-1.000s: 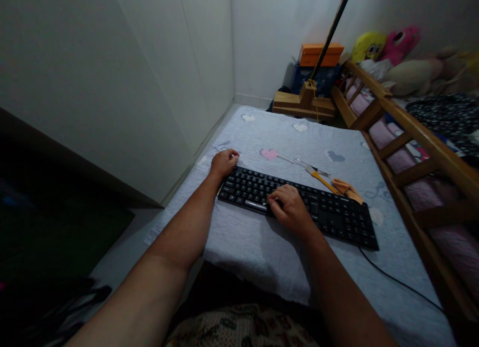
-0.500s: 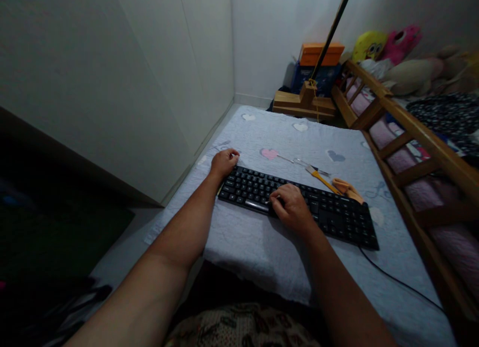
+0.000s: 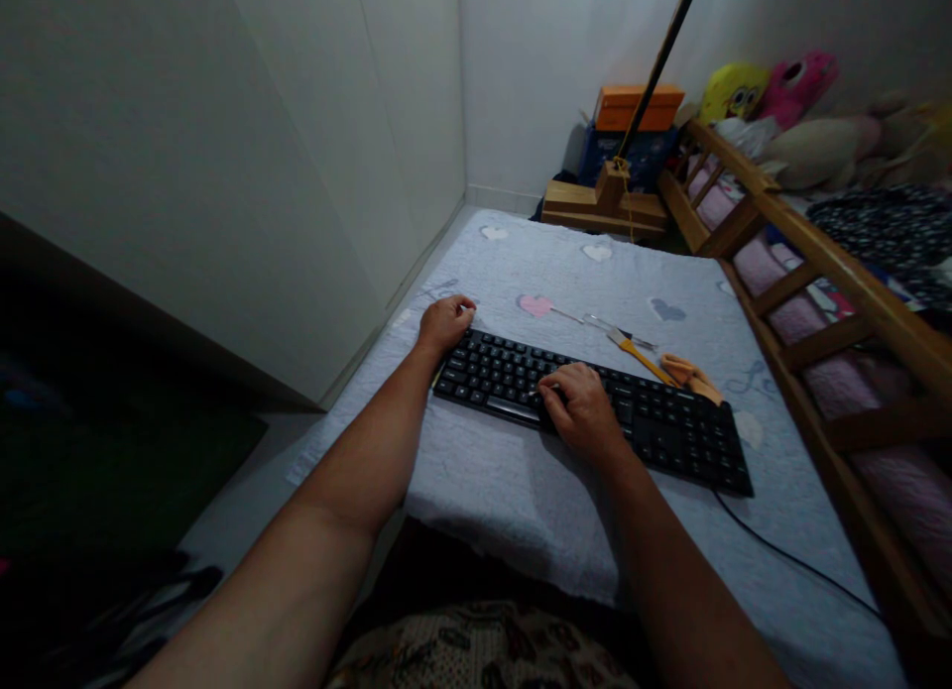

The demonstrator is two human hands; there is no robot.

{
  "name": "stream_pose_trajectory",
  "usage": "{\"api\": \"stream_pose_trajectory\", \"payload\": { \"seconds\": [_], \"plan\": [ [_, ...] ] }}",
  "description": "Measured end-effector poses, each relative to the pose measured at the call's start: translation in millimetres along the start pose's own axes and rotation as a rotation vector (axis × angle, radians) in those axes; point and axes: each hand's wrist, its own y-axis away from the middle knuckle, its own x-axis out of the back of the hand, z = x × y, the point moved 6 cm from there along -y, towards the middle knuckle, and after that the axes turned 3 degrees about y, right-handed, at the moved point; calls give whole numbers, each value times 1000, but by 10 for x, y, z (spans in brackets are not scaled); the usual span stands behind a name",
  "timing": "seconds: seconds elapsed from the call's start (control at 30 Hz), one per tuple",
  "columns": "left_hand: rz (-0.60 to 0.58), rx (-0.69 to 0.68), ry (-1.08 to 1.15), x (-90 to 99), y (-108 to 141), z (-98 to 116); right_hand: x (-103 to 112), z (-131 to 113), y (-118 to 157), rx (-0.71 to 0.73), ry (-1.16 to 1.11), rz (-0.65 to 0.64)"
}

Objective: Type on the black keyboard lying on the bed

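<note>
A black keyboard (image 3: pixel 513 372) lies aslant on the cloth-covered table. At its far left corner rests my left hand (image 3: pixel 444 322), fingers curled together; what they hold, if anything, is hidden. My right hand (image 3: pixel 580 401) is over the middle of the keyboard, just right of the space bar. Its thumb and fingers pinch a thin little stick (image 3: pixel 534 393) with a pale tip against the lower keys. Beyond the keyboard lie a brush (image 3: pixel 641 358) with a yellow handle, thin metal tools (image 3: pixel 621 329) and a folded orange cloth (image 3: pixel 691 376).
Pale quilted cloth with heart patterns covers the table (image 3: pixel 476 471). A black cable (image 3: pixel 803 562) runs from the keyboard to the right. On the left stands a white cabinet (image 3: pixel 334 223); a wooden bed rail (image 3: pixel 833 253) borders the right. Boxes (image 3: pixel 638 108) and a wooden stand (image 3: pixel 606 203) are behind.
My right hand has shifted very slightly along the lower keys, with the stick tip a little farther up. My left hand and the keyboard have stayed put.
</note>
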Motion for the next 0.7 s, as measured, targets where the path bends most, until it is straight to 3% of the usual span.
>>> {"api": "stream_pose_trajectory", "payload": {
  "seconds": [0.7],
  "plan": [
    [0, 8, -4, 2, 5, 14, -61, -92, -37, 33, -30, -49]
  ]
}}
